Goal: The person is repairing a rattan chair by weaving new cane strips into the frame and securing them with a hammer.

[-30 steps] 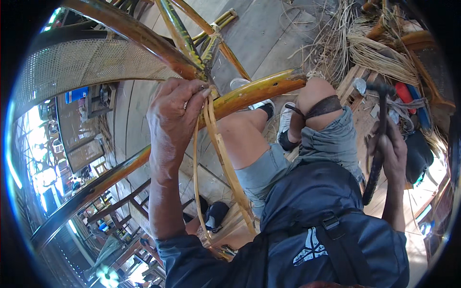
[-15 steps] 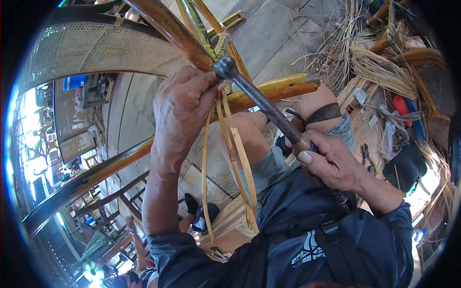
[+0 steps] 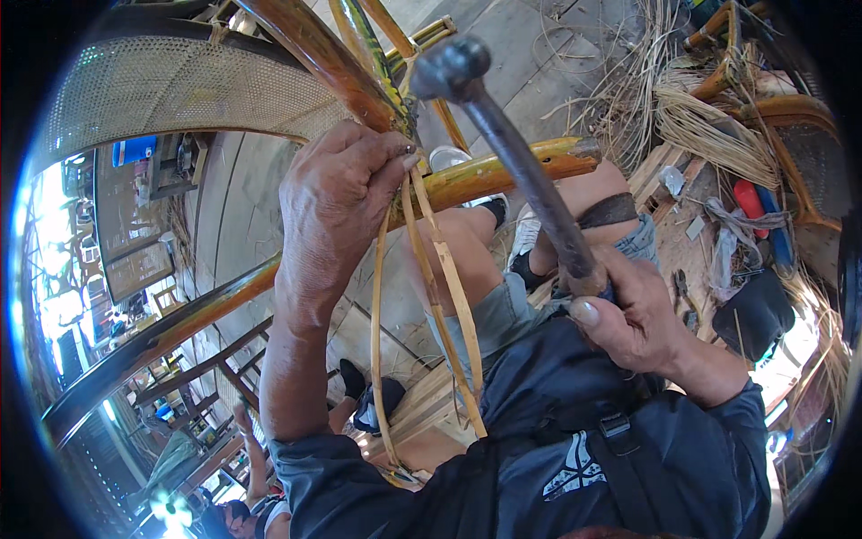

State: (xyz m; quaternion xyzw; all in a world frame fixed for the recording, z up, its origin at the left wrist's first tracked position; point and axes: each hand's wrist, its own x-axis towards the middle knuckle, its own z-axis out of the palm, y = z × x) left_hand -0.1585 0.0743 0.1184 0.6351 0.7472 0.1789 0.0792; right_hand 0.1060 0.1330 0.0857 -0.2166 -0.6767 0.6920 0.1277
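Note:
With fingers and thumb pinched together, my left hand (image 3: 332, 180) is at the joint where bamboo-like poles meet. A tiny dark spot shows between the fingertips; what they hold is too small to name. Light cane strips (image 3: 438, 260) hang down from just beneath those fingers. My right hand (image 3: 628, 319) is wrapped around the handle of a hammer (image 3: 525, 166) with a dark metal shaft. The hammer's rounded head is raised above the joint, apart from my left fingers. A glossy yellow-brown pole (image 3: 503, 173) runs rightward from the joint, under the hammer shaft.
A woven cane panel (image 3: 189, 90) curves at the upper left. A long pole (image 3: 171, 341) slants to the lower left. Bundled cane strips (image 3: 718, 135), pliers (image 3: 684, 296) and a black bag-like thing (image 3: 756, 314) lie at the right. Another person (image 3: 256, 516) is at the lower left.
The hammer head has lifted up and away from the joint and my left fingers. My left hand stays pinched at nearly the same spot. A pale shoe now shows behind the pole.

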